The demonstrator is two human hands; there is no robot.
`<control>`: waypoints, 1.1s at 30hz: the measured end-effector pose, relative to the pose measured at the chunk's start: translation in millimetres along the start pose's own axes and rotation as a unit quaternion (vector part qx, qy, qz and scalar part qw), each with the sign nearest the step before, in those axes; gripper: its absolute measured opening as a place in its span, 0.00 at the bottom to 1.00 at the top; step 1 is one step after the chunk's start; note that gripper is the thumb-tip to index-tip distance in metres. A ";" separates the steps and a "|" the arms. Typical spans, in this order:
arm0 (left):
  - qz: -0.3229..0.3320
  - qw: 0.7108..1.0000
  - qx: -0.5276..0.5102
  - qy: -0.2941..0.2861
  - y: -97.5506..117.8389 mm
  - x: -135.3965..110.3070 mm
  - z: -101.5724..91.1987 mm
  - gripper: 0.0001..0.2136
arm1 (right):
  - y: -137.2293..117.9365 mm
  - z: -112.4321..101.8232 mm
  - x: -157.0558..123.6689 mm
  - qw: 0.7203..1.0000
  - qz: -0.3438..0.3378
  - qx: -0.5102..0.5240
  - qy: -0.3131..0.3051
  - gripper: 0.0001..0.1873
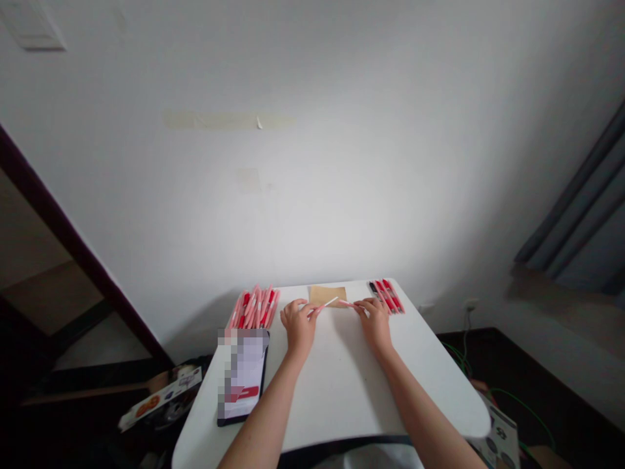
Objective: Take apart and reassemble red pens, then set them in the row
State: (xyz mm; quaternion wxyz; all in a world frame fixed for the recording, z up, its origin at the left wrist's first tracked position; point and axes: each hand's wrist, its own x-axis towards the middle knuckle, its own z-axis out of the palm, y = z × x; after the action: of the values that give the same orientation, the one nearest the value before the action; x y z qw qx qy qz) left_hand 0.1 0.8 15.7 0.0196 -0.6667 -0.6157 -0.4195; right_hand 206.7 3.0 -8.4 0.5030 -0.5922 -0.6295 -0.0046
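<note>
My left hand (298, 324) is closed in a pinch on a thin white pen refill (328, 303) that points up and to the right. My right hand (374, 321) pinches a slim pink pen part (347, 303) whose tip meets the refill over the table. Both hands rest on the small white table (342, 384). A pile of several pink and red pens (254, 307) lies just left of my left hand. A short row of several red pens and one dark pen (387, 296) lies right of my right hand. A tan paper piece (326, 294) sits behind the hands.
A phone with a lit screen (243, 375) lies at the table's left front. A white wall rises right behind the table. A printed box (161, 396) lies on the dark floor at left, green cables (508, 394) at right, and a grey curtain (581, 221) hangs far right.
</note>
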 end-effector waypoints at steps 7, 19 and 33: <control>-0.011 1.000 0.017 -0.004 0.3 0.8 -2.2 0.06 | 3.6 0.0 2.1 0.999 -0.014 0.007 0.040 0.19; -0.009 1.000 0.007 -0.009 1.1 0.6 -2.7 0.05 | 4.5 1.5 1.7 0.999 -0.035 0.003 0.039 0.18; 0.001 1.000 0.017 0.004 -1.3 0.7 -1.4 0.05 | 6.5 2.1 1.1 0.999 -0.022 -0.006 0.040 0.17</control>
State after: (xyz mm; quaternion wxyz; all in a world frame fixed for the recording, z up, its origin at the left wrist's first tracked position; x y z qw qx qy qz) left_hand -1.8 0.9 16.4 0.0335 -0.6652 -0.6223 -0.4112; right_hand 210.4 7.0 -12.6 0.5240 -0.5808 -0.6215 -0.0436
